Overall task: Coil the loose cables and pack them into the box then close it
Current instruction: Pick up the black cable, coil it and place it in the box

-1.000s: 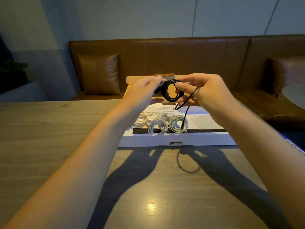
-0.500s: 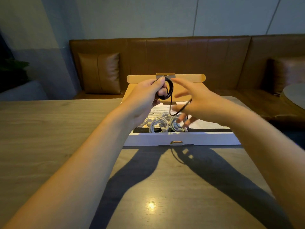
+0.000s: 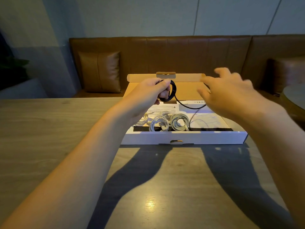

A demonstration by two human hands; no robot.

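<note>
A flat white cardboard box point(image 3: 183, 138) lies open on the wooden table, its brown lid point(image 3: 186, 90) standing up behind. Several coiled white cables point(image 3: 170, 123) rest inside at the left on printed sheets. My left hand point(image 3: 148, 96) pinches a small coil of black cable point(image 3: 172, 90) above the box. The cable's loose tail point(image 3: 189, 106) runs right and slips under my right hand point(image 3: 229, 93), which is blurred, fingers spread, over the box's right half. Whether that hand holds the tail is hidden.
The wooden table point(image 3: 49, 129) stretches wide to the left and toward me. A brown leather bench point(image 3: 181, 53) with a cushion point(image 3: 100, 71) runs behind it. A round table edge point(image 3: 295, 98) shows at the far right.
My right hand has swung out to the right, drawing the black tail sideways. The left hand has kept the coil in about the same spot above the box.
</note>
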